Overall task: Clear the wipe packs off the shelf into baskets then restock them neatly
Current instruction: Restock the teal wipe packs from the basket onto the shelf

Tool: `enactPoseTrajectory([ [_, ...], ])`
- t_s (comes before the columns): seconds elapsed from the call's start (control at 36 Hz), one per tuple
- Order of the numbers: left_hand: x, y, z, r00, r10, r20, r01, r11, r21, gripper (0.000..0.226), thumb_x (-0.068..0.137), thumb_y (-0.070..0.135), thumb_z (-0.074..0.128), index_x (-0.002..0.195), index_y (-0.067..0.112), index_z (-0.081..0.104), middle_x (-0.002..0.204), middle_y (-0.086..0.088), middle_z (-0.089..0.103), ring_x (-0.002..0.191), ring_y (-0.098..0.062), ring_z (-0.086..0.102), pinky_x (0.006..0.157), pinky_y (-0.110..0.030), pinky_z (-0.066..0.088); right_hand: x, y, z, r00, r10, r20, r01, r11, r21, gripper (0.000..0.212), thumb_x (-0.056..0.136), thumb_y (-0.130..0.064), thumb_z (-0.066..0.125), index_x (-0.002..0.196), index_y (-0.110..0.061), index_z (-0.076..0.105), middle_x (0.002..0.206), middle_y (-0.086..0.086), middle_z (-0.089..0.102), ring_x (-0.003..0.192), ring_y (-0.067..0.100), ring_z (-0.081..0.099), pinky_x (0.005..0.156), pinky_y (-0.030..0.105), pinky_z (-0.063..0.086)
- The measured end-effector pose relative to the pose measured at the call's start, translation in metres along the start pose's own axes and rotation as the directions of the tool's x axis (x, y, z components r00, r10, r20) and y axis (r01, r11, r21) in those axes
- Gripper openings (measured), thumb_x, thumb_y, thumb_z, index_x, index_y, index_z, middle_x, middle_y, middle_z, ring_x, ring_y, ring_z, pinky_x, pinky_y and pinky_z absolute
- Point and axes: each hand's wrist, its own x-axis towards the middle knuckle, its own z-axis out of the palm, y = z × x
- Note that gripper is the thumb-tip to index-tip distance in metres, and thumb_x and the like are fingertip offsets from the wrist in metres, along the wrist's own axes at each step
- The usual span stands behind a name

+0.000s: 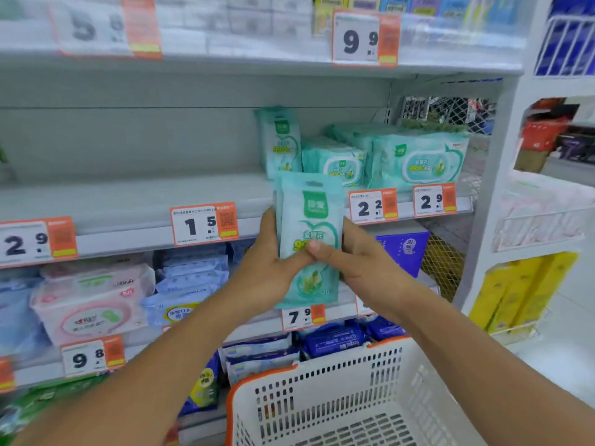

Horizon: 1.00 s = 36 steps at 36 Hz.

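Wipe packs fill only the right end of my white metal shelf (pixel 135 201): soft, glossy mint-green pouches (pixel 418 159) lying flat in stacks, with one slim pack (pixel 280 140) standing upright at their left. Below me sits a white slotted plastic basket (pixel 402 381) with an orange rim. In front of the shelf edge I hold one tall flat pack (pixel 309 233) upright, my left hand (pixel 267 262) gripping its left edge, my right hand (pixel 360 262) clasping the right, thumb across its front.
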Motion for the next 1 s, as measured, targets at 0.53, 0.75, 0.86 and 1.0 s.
enactPoseTrajectory([
  [0.53,0.249,-0.021,-0.042,0.974,-0.143,-0.173,0.21,0.856,0.473,0.102,0.074,0.064,0.07,0.153,0.025,0.02,0.142,-0.014,0.037,0.126,-0.035,0.049,0.108,-0.041,0.042,0.25,-0.026,-0.077,0.958,-0.114,-0.262,-0.071,0.793,-0.605,0.023,0.085,0.003,0.071,0.104,-0.008,0.067,0.109,0.01,0.073,0.101,0.024,0.07,0.094,0.039,0.056],
  [0.75,0.266,-0.058,-0.051,0.944,-0.301,-0.133,0.327,0.803,0.498,0.13,0.062,0.025,0.093,0.154,0.007,0.004,0.146,-0.003,0.042,0.133,-0.022,0.045,0.111,-0.036,0.04,0.266,-0.026,-0.069,0.926,-0.289,-0.245,-0.185,0.22,-0.958,0.03,0.078,-0.012,0.077,0.094,-0.011,0.051,0.108,0.014,0.066,0.1,0.032,0.065,0.071,0.029,0.044],
  [0.86,0.265,-0.054,-0.048,0.95,-0.274,-0.151,0.31,0.774,0.552,0.114,0.064,0.034,0.091,0.15,0.006,0.021,0.136,-0.004,0.05,0.126,-0.024,0.05,0.104,-0.03,0.042,0.273,-0.025,-0.072,0.925,-0.277,-0.259,-0.227,0.142,-0.963,0.031,0.083,-0.018,0.077,0.098,-0.012,0.05,0.101,0.01,0.059,0.104,0.03,0.064,0.069,0.029,0.041],
  [1.0,0.292,-0.089,-0.065,0.961,-0.255,-0.105,0.272,0.821,0.502,0.131,0.01,0.073,0.084,0.128,0.024,0.055,0.117,0.005,0.067,0.104,-0.017,0.065,0.092,-0.038,0.056,0.272,-0.03,-0.073,0.929,-0.227,-0.291,-0.243,0.214,-0.946,0.043,0.076,-0.029,0.085,0.092,-0.011,0.048,0.094,0.007,0.053,0.103,0.029,0.064,0.071,0.026,0.04],
])
